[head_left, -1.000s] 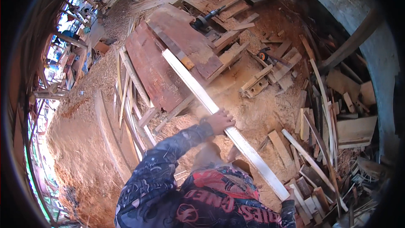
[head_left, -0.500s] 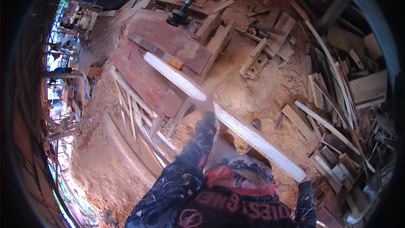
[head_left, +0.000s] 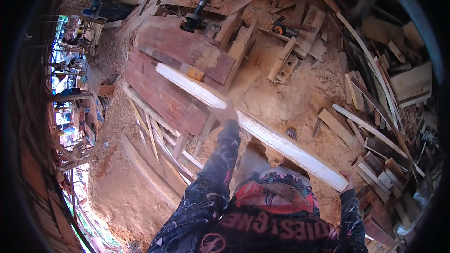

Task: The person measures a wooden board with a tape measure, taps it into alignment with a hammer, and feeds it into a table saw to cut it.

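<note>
Gripping a long, straight wooden plank [head_left: 276, 141], the left hand [head_left: 228, 112] is clamped across its middle stretch, its outline softened by blur, while the right hand [head_left: 348, 181] has its fingers closed on the near end. The plank runs forward and leftward from the right hand, under the left, and on past it until its far end lies over the counter [head_left: 159, 96]; whether the two touch there, I cannot tell. Its broad face is very pale, almost white where light strikes it between the hands, with faint uneven smudges. A narrow tan edge follows the side away from the body. The sides look straight and parallel, and both ends seem cut square.

Ahead of the left hand, the counter is made of reddish-brown boards dusted with sawdust. Farther beyond that hand sits a black power tool [head_left: 193, 20]; ahead and to its right, another power tool with an orange part [head_left: 280, 29] lies among wood scraps. Left of the left hand, thin wooden strips [head_left: 152, 136] lean beside the counter. Just right of the right hand, short wooden offcuts [head_left: 377, 175] lie heaped together.
</note>
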Tool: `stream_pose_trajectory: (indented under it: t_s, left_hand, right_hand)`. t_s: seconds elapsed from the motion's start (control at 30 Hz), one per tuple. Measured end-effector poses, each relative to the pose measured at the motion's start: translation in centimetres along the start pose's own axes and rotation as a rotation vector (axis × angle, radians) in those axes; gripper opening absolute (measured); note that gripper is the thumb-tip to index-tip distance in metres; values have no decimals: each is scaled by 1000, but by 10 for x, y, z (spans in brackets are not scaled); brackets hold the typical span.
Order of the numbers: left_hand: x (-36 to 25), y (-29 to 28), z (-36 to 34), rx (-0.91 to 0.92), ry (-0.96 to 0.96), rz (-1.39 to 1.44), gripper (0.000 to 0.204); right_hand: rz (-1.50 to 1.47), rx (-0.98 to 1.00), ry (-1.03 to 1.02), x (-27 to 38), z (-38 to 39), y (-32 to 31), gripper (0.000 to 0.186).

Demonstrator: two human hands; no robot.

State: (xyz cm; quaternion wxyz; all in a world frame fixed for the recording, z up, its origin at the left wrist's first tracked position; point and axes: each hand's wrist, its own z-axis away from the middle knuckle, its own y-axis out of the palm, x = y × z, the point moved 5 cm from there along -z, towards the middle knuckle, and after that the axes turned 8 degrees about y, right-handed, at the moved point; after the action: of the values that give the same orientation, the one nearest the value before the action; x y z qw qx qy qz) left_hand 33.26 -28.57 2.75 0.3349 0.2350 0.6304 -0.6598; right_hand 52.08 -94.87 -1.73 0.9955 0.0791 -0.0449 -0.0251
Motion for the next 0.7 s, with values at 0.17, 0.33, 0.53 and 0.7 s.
stream_pose_trajectory:
  t_s: [0.17,0.33,0.53,0.7]
  left_hand:
    - [-9,-5,-10,21,-52,-30,112]
    - [-8,-13,-33,-37,-64,-129,107]
    - [-6,-7,-59,25,-109,-128,112]
    - [3,-9,-88,-68,-23,-114,112]
  right_hand:
    - [-12,-25,-52,-7,-10,7,30]
    - [-42,-9,-26,-14,-15,38,30]
    - [-28,-44,11,-16,-25,62,31]
    - [-21,128,-8,-23,-42,75,41]
